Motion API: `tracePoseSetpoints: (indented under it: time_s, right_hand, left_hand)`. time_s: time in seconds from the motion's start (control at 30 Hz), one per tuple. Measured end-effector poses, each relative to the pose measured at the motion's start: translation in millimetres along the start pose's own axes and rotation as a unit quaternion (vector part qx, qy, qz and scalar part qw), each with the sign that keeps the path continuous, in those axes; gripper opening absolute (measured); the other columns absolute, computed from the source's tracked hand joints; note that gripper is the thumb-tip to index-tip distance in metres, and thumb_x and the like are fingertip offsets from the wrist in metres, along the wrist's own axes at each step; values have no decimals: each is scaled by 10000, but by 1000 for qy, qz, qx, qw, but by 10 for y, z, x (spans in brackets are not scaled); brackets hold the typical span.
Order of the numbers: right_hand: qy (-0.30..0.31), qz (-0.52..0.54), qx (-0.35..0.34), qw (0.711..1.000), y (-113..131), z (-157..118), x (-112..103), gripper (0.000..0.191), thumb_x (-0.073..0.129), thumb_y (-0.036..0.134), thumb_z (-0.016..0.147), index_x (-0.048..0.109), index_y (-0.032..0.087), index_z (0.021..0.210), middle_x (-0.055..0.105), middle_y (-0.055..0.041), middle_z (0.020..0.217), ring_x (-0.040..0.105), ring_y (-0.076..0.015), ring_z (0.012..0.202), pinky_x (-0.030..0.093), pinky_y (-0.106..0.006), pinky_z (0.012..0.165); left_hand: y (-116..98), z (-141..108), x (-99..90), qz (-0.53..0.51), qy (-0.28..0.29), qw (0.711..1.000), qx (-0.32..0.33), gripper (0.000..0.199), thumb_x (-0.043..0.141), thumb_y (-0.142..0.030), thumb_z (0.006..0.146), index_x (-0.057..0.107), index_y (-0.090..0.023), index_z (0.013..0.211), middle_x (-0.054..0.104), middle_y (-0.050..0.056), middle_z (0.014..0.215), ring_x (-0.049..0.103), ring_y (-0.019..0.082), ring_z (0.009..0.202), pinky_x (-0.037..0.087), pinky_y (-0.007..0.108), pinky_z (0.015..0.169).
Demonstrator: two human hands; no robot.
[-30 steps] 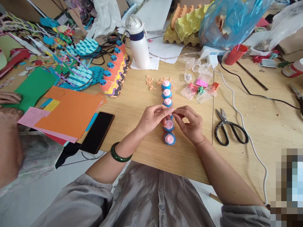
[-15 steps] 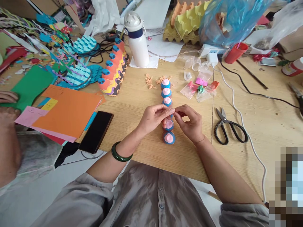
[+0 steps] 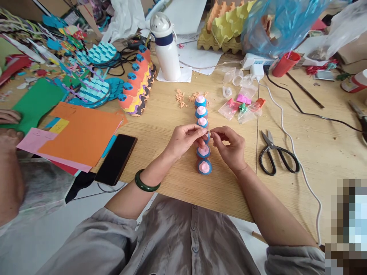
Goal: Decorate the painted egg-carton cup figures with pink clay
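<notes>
A row of several blue domes topped with pink clay [image 3: 204, 167] runs away from me on the wooden table. Over the middle of that row, my left hand [image 3: 187, 139] is closed in a pinch. My right hand [image 3: 229, 145] pinches just to its right. A tiny dark thin piece [image 3: 208, 132] spans the small gap between the fingertips; what it is I cannot make out. Both hands partly cover the middle domes. Orange crumbs [image 3: 180, 98] lie beyond the row's far end.
Black-handled scissors [image 3: 278, 151] and a white cable are at the right. Left are a phone [image 3: 116, 159], orange paper [image 3: 80, 135] and a painted egg-carton piece [image 3: 137, 86]. A white bottle [image 3: 168, 53] stands behind. Clay packets [image 3: 243, 99] lie back right. Another person's hand rests on green paper.
My fingertips have parted slightly, showing the thin piece between them. My left hand has shifted a little to the left.
</notes>
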State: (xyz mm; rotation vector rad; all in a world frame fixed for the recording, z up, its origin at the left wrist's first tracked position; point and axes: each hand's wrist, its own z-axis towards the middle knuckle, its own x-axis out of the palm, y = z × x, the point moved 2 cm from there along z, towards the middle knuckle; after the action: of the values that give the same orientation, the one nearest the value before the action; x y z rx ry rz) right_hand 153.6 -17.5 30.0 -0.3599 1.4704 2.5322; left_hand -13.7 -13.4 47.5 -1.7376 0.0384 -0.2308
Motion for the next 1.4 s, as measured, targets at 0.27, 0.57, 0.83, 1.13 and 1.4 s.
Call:
tracePoseSetpoints:
  time_s: [0.27, 0.57, 0.83, 1.13, 1.4]
  right_hand:
    - [-37, 145, 130, 980, -86, 32, 26, 282, 708, 484, 891, 702, 202, 890, 706, 7, 764, 584, -77, 520, 521, -236, 509]
    - [-53, 164, 189, 967, -243, 39, 57, 328, 713, 522, 870, 704, 205, 957, 712, -15, 831, 639, -105, 612, 584, -242, 538]
    - [-26, 162, 177, 970, -479, -10, 131, 408, 686, 550, 877, 631, 243, 1139, 705, -112, 1245, 708, -246, 1151, 641, -420, 906]
    - [-22, 214, 201, 956, -516, -21, 169, 436, 731, 557, 832, 614, 238, 1106, 694, -124, 1291, 728, -244, 1110, 600, -465, 1000]
    - [-65, 167, 175, 968, -494, -31, 130, 213, 670, 339, 892, 606, 239, 1069, 718, -70, 1131, 704, -205, 1087, 599, -398, 956]
  left_hand:
    - [64, 29, -59, -72, -18, 997, -27, 274, 774, -334, 806, 729, -99, 938, 771, 89, 882, 739, 157, 761, 625, 313, 774]
    - [28, 156, -181, -223, -106, 964, -97, 134, 555, -113, 827, 687, -96, 813, 584, -18, 650, 564, 58, 557, 500, 183, 543]
    - [105, 306, -270, -102, -133, 979, -117, 150, 533, -119, 858, 679, -85, 860, 459, -61, 551, 425, 53, 433, 405, 181, 440]
    - [136, 473, -207, 62, -132, 982, -120, 252, 469, -123, 953, 589, -113, 731, 547, -20, 559, 580, 95, 438, 465, 189, 415]
    - [194, 369, -89, -24, -77, 992, -98, 144, 519, -93, 900, 608, -111, 1012, 648, -6, 657, 676, 120, 551, 588, 252, 583]
